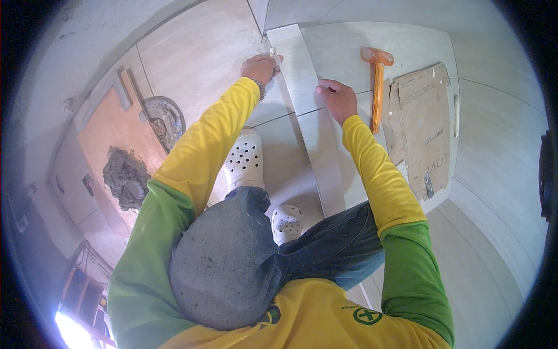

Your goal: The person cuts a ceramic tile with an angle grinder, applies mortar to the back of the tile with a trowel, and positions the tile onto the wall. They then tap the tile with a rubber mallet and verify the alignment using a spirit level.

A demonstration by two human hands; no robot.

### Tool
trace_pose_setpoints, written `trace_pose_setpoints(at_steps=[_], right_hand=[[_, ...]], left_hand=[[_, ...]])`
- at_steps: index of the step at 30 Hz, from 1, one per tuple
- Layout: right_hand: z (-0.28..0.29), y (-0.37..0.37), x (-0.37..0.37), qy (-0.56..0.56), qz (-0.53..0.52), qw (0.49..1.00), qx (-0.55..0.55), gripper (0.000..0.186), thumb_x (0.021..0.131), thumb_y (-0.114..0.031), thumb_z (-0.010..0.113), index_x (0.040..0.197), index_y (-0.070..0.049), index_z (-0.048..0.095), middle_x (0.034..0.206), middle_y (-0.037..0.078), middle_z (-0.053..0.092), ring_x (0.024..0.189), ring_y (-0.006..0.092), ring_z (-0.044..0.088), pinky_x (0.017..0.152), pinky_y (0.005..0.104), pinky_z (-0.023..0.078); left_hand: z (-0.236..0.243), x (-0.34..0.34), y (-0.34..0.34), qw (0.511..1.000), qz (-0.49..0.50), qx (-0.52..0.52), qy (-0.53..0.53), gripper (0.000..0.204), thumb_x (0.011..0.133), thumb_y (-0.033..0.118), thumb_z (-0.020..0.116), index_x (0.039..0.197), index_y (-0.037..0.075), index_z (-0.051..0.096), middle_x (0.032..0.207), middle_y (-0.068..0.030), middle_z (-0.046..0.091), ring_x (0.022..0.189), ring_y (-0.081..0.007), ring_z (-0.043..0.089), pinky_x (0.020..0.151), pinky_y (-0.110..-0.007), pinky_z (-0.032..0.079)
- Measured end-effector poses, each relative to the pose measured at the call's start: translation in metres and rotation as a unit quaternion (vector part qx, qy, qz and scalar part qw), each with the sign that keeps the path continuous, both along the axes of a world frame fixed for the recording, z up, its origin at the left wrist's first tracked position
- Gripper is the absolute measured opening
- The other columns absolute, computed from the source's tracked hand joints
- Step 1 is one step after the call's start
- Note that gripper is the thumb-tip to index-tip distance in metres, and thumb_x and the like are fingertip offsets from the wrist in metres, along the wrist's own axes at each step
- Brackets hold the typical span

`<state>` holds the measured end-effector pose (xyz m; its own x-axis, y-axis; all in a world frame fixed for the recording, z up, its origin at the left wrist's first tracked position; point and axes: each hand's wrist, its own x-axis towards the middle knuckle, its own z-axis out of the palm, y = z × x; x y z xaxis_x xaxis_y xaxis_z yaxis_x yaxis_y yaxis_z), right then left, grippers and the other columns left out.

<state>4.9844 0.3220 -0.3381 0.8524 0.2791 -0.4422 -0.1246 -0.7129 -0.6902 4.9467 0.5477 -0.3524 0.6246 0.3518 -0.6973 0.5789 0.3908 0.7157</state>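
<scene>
My left hand (pixel 261 68) reaches to the far end of a narrow pale tile strip (pixel 293 64). Its fingers are closed on a small whitish piece (pixel 273 53), too small to name. On the strip's other side, my right hand (pixel 339 100) rests near its right edge, thumb and forefinger pinched together. Whether anything is between those fingers is hidden. The strip runs along the edge of a tiled step. A mallet (pixel 376 87) with an orange head and wooden handle lies right of my right hand.
Flattened brown cardboard (pixel 424 122) lies at the right, with a small metal item (pixel 428 183) on it. At the left, a board (pixel 119 125) carries a heap of grey mortar (pixel 125 177), beside a mortar-smeared round bucket (pixel 165 119). My white clogs (pixel 245 157) stand on the lower floor tiles.
</scene>
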Motion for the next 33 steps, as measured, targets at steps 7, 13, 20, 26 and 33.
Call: trace_pose_setpoints(at_steps=[7, 13, 20, 26, 33], right_hand=[[-0.005, -0.001, 0.001, -0.009, 0.004, 1.000, 0.001, 0.031, 0.083, -0.026, 0.067, 0.109, -0.008, 0.071, 0.101, 0.014, 0.072, 0.092, 0.0253, 0.068, 0.086, 0.0323, 0.051], [-0.006, -0.003, 0.002, -0.008, 0.004, 1.000, 0.011, 0.031, 0.084, -0.028, 0.066, 0.108, -0.009, 0.072, 0.102, 0.014, 0.071, 0.094, 0.0264, 0.068, 0.087, 0.0333, 0.051], [0.008, -0.007, 0.004, -0.073, 0.034, 0.995, -0.053, 0.038, 0.082, -0.036, 0.066, 0.109, -0.010, 0.071, 0.101, 0.017, 0.070, 0.095, 0.0322, 0.067, 0.087, 0.0384, 0.051], [0.028, -0.027, 0.018, -0.074, 0.003, 0.995, -0.073, 0.038, 0.082, -0.035, 0.066, 0.111, -0.010, 0.070, 0.102, 0.019, 0.070, 0.095, 0.0336, 0.067, 0.086, 0.0393, 0.052], [0.030, -0.141, 0.074, -0.095, 0.057, 0.978, -0.176, 0.042, 0.084, -0.034, 0.068, 0.116, -0.008, 0.067, 0.099, 0.016, 0.071, 0.086, 0.0256, 0.068, 0.081, 0.0330, 0.052]], left_hand=[[0.000, 0.000, -0.001, 1.000, 0.005, 0.005, 0.000, 0.020, 0.081, 0.018, 0.075, 0.086, 0.000, 0.069, 0.074, -0.0028, 0.064, 0.064, -0.0104, 0.057, 0.061, -0.024, 0.047], [-0.002, 0.000, 0.000, 1.000, -0.001, 0.007, -0.010, 0.020, 0.082, 0.021, 0.073, 0.087, 0.001, 0.069, 0.073, -0.0024, 0.063, 0.062, -0.0109, 0.056, 0.059, -0.025, 0.046], [0.003, -0.003, 0.003, 1.000, -0.022, 0.020, -0.006, 0.020, 0.083, 0.022, 0.072, 0.090, 0.003, 0.069, 0.074, -0.0021, 0.064, 0.061, -0.0111, 0.058, 0.052, -0.024, 0.042], [-0.028, -0.016, 0.007, 0.999, -0.018, 0.050, 0.006, 0.020, 0.086, 0.022, 0.066, 0.095, 0.005, 0.070, 0.077, -0.0034, 0.065, 0.063, -0.0134, 0.060, 0.055, -0.026, 0.045], [-0.064, -0.055, 0.033, 0.702, -0.432, 0.563, -0.058, 0.025, 0.082, 0.019, 0.063, 0.099, 0.001, 0.067, 0.098, -0.0204, 0.067, 0.088, -0.0348, 0.066, 0.080, -0.043, 0.053]])
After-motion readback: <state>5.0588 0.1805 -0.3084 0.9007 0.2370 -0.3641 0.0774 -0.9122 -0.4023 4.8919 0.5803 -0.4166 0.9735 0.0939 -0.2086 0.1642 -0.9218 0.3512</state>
